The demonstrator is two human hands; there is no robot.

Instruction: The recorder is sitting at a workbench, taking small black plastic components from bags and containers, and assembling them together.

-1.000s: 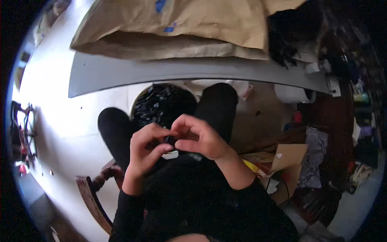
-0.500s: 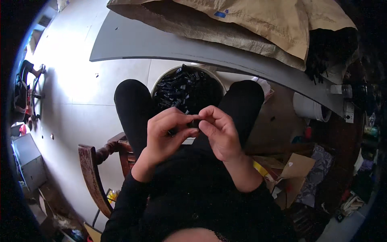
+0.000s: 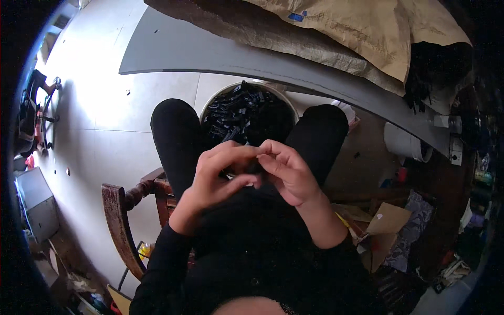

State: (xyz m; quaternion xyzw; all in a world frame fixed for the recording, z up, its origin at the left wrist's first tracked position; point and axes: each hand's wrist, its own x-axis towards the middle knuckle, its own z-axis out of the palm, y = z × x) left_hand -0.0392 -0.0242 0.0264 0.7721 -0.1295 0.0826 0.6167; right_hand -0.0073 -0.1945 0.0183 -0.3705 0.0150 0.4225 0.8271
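Observation:
Both hands meet above my lap, fingertips almost touching. My left hand [image 3: 220, 170] has its fingers curled and its thumb bent below them, leaving a gap inside. My right hand [image 3: 290, 172] pinches thumb against forefinger beside the left fingertips. Something small and dark seems to lie between the fingers, mostly hidden and too small to make out. Just beyond the hands, between my knees, stands a round pale tub [image 3: 288, 101] heaped with small black plastic pieces [image 3: 244, 113].
Past the tub a grey tabletop [image 3: 194, 52] slants across, bearing a brown paper sack [image 3: 352, 31] and a black heap [image 3: 436, 73]. A wooden chair arm [image 3: 116, 220] curves at my left. At right are an open cardboard box [image 3: 387, 219] and a white bucket [image 3: 401, 140].
The left thumb and fingers have spread a little farther apart and blur slightly. The right hand keeps its pinch, and the whole view has shifted slightly.

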